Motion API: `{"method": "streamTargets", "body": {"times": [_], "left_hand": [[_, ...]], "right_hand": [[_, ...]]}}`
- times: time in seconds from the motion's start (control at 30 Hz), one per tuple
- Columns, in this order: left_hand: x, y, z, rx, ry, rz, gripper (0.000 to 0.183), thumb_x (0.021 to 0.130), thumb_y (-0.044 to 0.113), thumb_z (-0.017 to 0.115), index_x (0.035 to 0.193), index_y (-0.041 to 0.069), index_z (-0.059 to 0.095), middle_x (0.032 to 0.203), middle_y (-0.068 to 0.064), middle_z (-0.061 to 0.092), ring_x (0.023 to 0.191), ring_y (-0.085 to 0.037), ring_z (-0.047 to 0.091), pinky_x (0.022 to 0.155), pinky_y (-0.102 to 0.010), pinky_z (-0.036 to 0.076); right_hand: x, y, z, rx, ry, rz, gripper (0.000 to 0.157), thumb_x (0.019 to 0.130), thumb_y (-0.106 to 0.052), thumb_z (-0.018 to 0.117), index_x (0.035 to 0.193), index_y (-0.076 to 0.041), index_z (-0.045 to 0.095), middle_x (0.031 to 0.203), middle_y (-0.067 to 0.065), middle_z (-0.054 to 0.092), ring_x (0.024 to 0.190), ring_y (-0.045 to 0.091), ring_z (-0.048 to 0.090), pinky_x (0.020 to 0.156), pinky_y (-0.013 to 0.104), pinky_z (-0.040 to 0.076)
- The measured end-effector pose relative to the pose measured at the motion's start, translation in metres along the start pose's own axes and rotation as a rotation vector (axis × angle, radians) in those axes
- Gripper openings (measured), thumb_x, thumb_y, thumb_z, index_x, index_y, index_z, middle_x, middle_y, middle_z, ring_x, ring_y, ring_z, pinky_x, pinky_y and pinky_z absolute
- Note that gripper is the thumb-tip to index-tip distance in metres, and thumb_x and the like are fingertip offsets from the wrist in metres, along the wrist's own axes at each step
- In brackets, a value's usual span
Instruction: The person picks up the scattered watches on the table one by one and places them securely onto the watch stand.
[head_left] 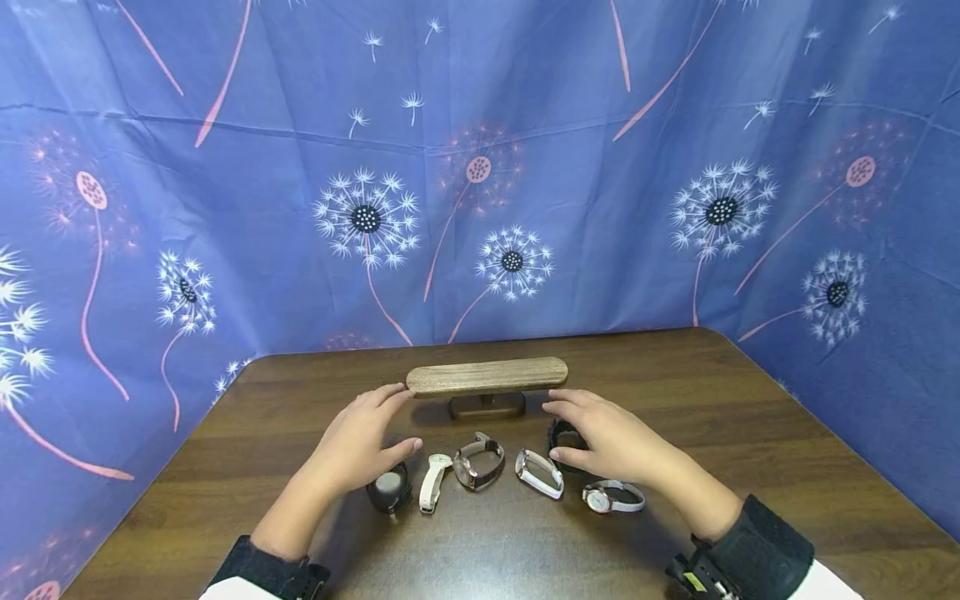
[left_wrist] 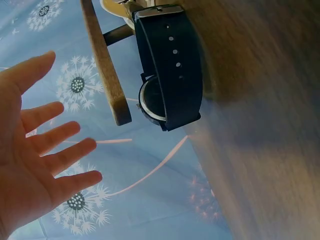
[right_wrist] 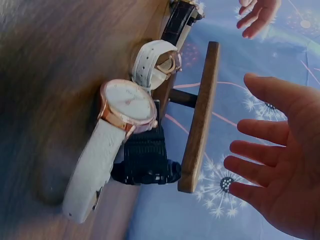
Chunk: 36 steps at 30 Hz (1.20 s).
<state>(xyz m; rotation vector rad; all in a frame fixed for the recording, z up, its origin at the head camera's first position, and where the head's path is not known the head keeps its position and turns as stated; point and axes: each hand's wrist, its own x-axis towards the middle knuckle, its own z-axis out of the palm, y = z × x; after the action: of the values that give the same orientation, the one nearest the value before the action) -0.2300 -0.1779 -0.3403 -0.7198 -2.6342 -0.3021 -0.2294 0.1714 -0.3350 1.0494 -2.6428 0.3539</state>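
Note:
A wooden T-shaped stand (head_left: 487,377) with a rounded bar is upright on the table, between two hands. The left hand (head_left: 362,442) hovers with spread fingers, its fingertips right by the bar's left end. Below its thumb stands a black-strap watch (left_wrist: 175,65). At the bar's opposite end, the right hand (head_left: 611,437) is also spread, palm facing inward and holding nothing. Close under it are a black watch (right_wrist: 145,155), partly hidden by the fingers in the head view, and a white-strap watch with a rose-gold case (right_wrist: 129,101).
Between the hands lie a flat cream watch (head_left: 433,483), a dark-strap watch (head_left: 478,463) and a looped white watch (head_left: 540,475). The brown wooden table (head_left: 480,558) ends at a blue dandelion-print cloth (head_left: 600,192) hanging behind it.

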Motion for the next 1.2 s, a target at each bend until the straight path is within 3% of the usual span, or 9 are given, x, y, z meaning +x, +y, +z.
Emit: {"method": "streamTargets", "body": {"times": [0.17, 0.3, 0.5, 0.8, 1.0, 1.2], "left_hand": [[0.002, 0.002, 0.001, 0.006, 0.030, -0.003, 0.052, 0.079, 0.043, 0.064, 0.119, 0.010, 0.057, 0.120, -0.008, 0.056, 0.108, -0.026, 0.052, 0.086, -0.046, 0.046], [0.004, 0.006, 0.000, 0.001, 0.047, -0.019, 0.041, 0.079, 0.041, 0.065, 0.109, 0.012, 0.062, 0.108, -0.005, 0.061, 0.099, -0.022, 0.056, 0.081, -0.043, 0.049], [0.003, 0.010, 0.000, -0.015, 0.037, -0.059, 0.029, 0.080, 0.041, 0.065, 0.095, 0.016, 0.066, 0.093, 0.002, 0.061, 0.086, -0.016, 0.058, 0.070, -0.038, 0.051], [-0.003, 0.016, 0.007, -0.032, 0.034, -0.072, 0.027, 0.079, 0.040, 0.065, 0.092, 0.017, 0.066, 0.091, 0.003, 0.061, 0.082, -0.015, 0.058, 0.065, -0.037, 0.050], [-0.003, 0.020, 0.012, -0.053, 0.038, -0.052, 0.027, 0.079, 0.040, 0.066, 0.092, 0.016, 0.066, 0.091, 0.004, 0.062, 0.085, -0.016, 0.058, 0.069, -0.036, 0.051], [-0.001, 0.023, 0.015, -0.059, 0.042, -0.023, 0.025, 0.079, 0.038, 0.066, 0.090, 0.016, 0.066, 0.089, 0.004, 0.061, 0.082, -0.014, 0.058, 0.068, -0.035, 0.051]], "right_hand": [[0.001, -0.003, -0.001, -0.010, 0.016, -0.034, 0.043, 0.078, -0.032, 0.067, 0.113, -0.008, 0.058, 0.110, 0.003, 0.058, 0.100, 0.017, 0.054, 0.082, 0.038, 0.048], [0.001, -0.005, -0.002, -0.006, 0.014, -0.041, 0.032, 0.078, -0.030, 0.069, 0.104, -0.012, 0.062, 0.096, -0.003, 0.059, 0.083, 0.010, 0.055, 0.070, 0.034, 0.049], [0.000, -0.009, -0.003, 0.003, 0.010, -0.036, 0.028, 0.077, -0.027, 0.070, 0.100, -0.012, 0.063, 0.096, -0.002, 0.060, 0.086, 0.012, 0.056, 0.072, 0.035, 0.049], [-0.002, -0.011, 0.010, 0.018, 0.009, -0.076, 0.021, 0.072, -0.020, 0.072, 0.090, -0.013, 0.063, 0.085, -0.006, 0.055, 0.077, 0.009, 0.052, 0.068, 0.031, 0.048], [-0.001, -0.014, 0.016, 0.073, -0.076, -0.068, 0.019, 0.073, -0.019, 0.071, 0.088, -0.011, 0.063, 0.083, -0.005, 0.056, 0.069, 0.004, 0.044, 0.060, 0.027, 0.044], [0.000, -0.016, 0.023, 0.083, -0.137, -0.050, 0.020, 0.072, -0.019, 0.071, 0.087, -0.009, 0.063, 0.083, -0.003, 0.058, 0.070, 0.004, 0.046, 0.061, 0.027, 0.046]]}}
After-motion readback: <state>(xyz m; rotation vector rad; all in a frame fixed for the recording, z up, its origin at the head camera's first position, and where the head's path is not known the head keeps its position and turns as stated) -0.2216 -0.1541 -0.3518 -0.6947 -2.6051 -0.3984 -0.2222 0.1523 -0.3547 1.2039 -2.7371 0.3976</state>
